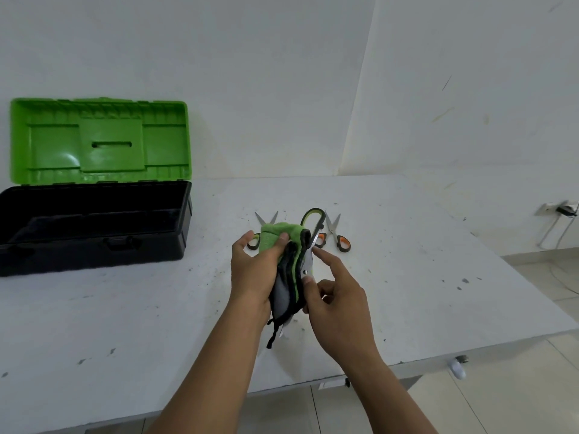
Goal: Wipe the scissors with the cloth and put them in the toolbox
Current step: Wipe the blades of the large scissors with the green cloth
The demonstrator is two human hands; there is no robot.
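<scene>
My left hand [253, 270] grips a green and grey cloth [283, 267] wrapped round a pair of green-handled scissors [308, 261]. Their handle loop points up and away, and the blade tip shows below the cloth. My right hand [335, 296] pinches the scissors near the pivot screw, forefinger on the blade. Two more pairs of scissors with orange and black handles lie on the table behind: one [336, 233] to the right, one [261, 225] partly hidden by the cloth. The toolbox [94, 227] stands at the left, black tub open, green lid [100, 142] raised.
The white table [125, 308] is speckled with dirt; its front edge runs below my forearms and its right edge slants toward the tiled floor. A white wall stands behind. A wall socket with cables [560, 211] is at the far right.
</scene>
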